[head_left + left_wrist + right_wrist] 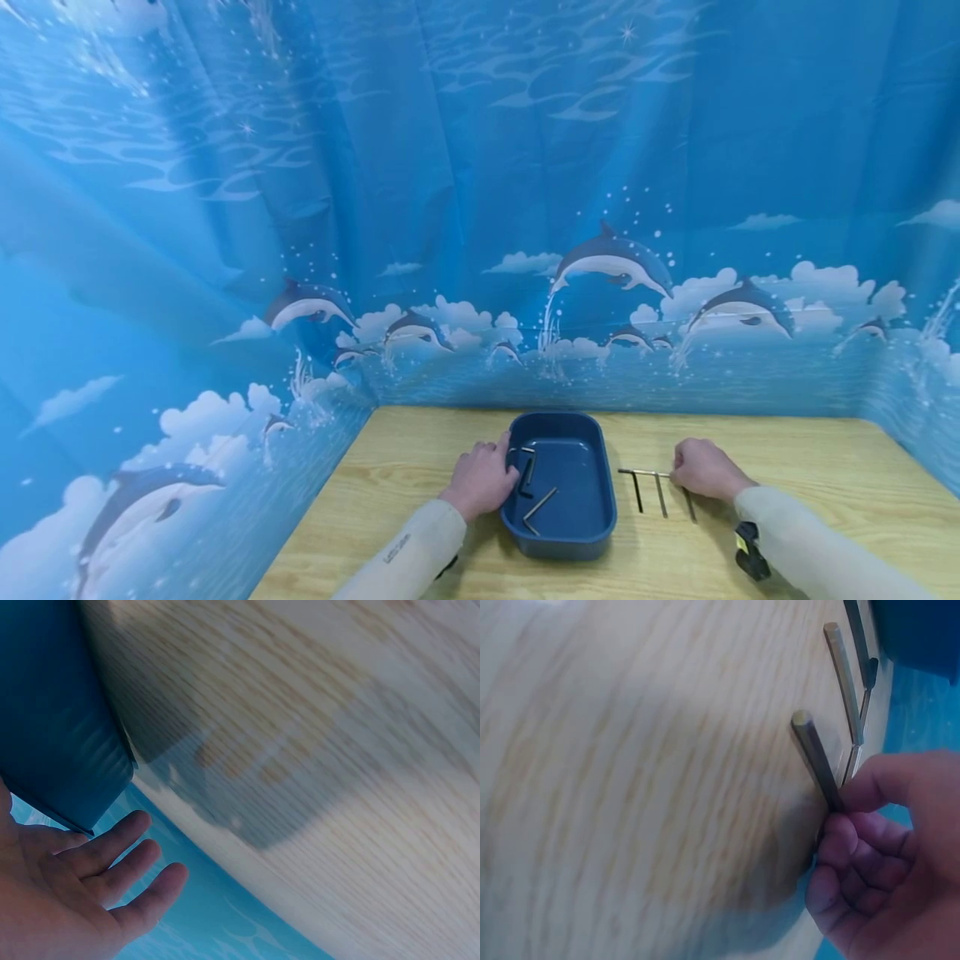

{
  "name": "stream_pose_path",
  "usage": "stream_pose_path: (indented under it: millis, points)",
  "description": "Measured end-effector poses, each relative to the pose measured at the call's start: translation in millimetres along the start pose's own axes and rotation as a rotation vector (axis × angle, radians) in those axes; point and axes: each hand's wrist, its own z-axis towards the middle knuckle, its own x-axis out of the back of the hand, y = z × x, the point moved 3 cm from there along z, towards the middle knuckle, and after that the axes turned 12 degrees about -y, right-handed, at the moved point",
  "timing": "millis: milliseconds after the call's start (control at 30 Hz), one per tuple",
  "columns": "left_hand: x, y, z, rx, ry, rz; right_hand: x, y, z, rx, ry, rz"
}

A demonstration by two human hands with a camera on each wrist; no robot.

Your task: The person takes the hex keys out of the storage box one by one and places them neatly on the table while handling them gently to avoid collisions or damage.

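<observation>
A dark blue rectangular bin (611,498) stands on the table, with a brassy hex key (542,507) and dark hex keys (530,468) inside. My left hand (482,480) pinches its left rim between thumb and index finger; the other fingers (124,881) spread loosely outside it in the left wrist view. Right of the bin, my right hand (708,469) pinches a hex key (817,761) near its bend, its long arm pointing toward me on the tabletop. Beside it lie a brassy hex key (661,497) and a black hex key (637,492), roughly parallel in a row.
The light wood-grain table (817,475) reaches back to a blue dolphin-print curtain (480,208), which hangs along its far edge and both sides. A dark strap device (750,552) sits on my right wrist.
</observation>
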Motion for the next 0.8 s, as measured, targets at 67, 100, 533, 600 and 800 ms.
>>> stream_pose_path:
  millis: [67,100,533,600,800]
  points:
    - [-0.3,-0.5,0.0,-0.001,0.005,0.001,-0.5,-0.2,1.0,-0.002,0.0,-0.001]
    - [-0.5,-0.6,0.1,-0.001,0.005,0.003,-0.7,-0.3,1.6,-0.003,-0.001,-0.002]
    - [-1.2,-0.9,1.0,0.002,-0.007,-0.012,-0.4,0.3,3.0,-0.03,-0.032,0.01]
    - [-2.0,-1.4,1.5,0.0,-0.004,-0.014,0.1,-0.7,2.9,-0.03,-0.031,0.009]
    - [-2.6,-1.4,1.4,0.001,-0.013,-0.016,2.0,-2.5,1.4,-0.022,-0.033,-0.001]
